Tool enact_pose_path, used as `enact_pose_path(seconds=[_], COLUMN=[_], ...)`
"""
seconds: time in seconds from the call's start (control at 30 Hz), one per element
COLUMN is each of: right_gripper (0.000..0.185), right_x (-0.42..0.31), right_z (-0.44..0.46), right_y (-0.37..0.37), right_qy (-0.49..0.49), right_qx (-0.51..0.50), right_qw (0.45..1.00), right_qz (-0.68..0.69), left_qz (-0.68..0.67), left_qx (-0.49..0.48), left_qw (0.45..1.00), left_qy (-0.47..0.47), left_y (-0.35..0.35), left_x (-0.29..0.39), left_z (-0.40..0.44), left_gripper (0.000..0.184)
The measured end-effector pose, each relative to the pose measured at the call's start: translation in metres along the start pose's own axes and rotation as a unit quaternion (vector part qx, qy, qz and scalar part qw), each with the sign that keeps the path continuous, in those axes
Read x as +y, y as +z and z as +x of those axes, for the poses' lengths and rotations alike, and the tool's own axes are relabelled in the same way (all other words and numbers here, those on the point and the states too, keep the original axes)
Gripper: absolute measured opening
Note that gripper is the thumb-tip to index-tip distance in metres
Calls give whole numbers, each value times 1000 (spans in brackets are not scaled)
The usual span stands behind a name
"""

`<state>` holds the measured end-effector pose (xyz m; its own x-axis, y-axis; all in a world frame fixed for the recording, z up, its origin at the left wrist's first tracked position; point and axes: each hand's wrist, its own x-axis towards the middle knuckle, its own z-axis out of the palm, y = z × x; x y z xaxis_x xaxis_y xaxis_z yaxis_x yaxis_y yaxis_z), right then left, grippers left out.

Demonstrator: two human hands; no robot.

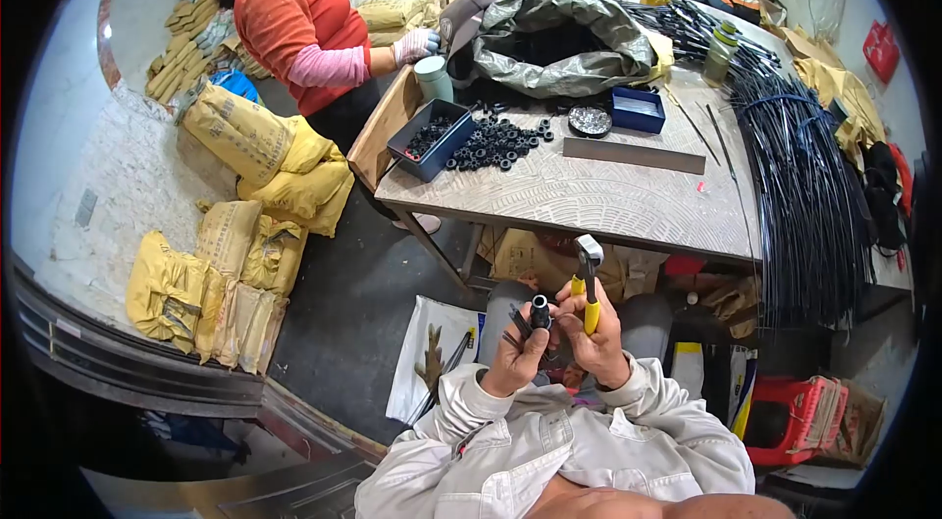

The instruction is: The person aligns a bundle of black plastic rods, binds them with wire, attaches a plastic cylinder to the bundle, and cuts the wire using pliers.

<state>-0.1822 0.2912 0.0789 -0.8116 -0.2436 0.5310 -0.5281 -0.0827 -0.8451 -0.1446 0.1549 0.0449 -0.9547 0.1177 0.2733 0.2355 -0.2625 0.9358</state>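
Above my lap, my left hand [517, 359] is closed around a black cylindrical part [539, 311] with a ring-shaped end, and several thin dark pieces stick out beside it. My right hand [597, 340] grips a tool with yellow handles [592, 315] and a pale head [590, 248], which points up toward the table edge. The two hands are close together, and the fingertips of my right hand are near the black part. Small black rings [491, 140] lie in a pile on the table, next to a blue box [430, 138] of similar parts.
The table [628, 210] holds a metal strip [633, 155], a round dish [590, 122], a small blue box [638, 111], a large grey bag [559, 38] and bundled black rods [800, 195]. A person in red [324, 38] stands at the left; others are behind. Yellow sacks [240, 136] lie left.
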Motion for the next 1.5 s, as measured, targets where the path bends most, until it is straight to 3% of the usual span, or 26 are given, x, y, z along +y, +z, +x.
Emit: enact_pose_path(seconds=[0.3, 0.4, 0.53, 0.6, 0.67, 0.7, 0.73, 1.0, 1.17, 1.5], right_gripper=[7, 30, 28, 21, 10, 9, 10, 10, 6, 8], right_x=[-3, 15, 5, 12, 5, 9, 6, 19, 14, 20], right_z=[2, -3, 4, 0, -5, -11, -12, -8, -12, -13], right_y=[-14, -27, -33, -28, -14, -6, -3, -2, 4, 10], right_qy=[-34, -118, -166, -124, -35, 21, 55, -70, 70, 78], right_qx=[59, 27, -17, 4, 27, 54, 65, 36, 54, 61], right_qw=[992, 964, 942, 968, 999, 990, 984, 997, 982, 972], right_qz=[-104, -238, -290, -218, 13, 132, 158, 5, 169, 212], left_qz=[-5, -20, -19, -8, -11, 2, 3, -6, -12, -19], left_qx=[11, 22, 18, 6, 1, -14, -15, 3, 5, 22], left_qw=[1000, 999, 1000, 1000, 1000, 1000, 1000, 1000, 1000, 999], left_qy=[5, -13, -1, -4, 11, 16, 20, 12, 14, 25], left_y=[11, 13, 13, 10, 11, 10, 10, 8, 8, 7], left_x=[-1, -2, -5, -6, -6, -5, -5, -5, -4, -4], left_z=[4, 3, 5, 6, 4, 4, 4, 3, 4, 5], left_gripper=[35, 32, 31, 31, 31, 31, 31, 32, 32, 35])
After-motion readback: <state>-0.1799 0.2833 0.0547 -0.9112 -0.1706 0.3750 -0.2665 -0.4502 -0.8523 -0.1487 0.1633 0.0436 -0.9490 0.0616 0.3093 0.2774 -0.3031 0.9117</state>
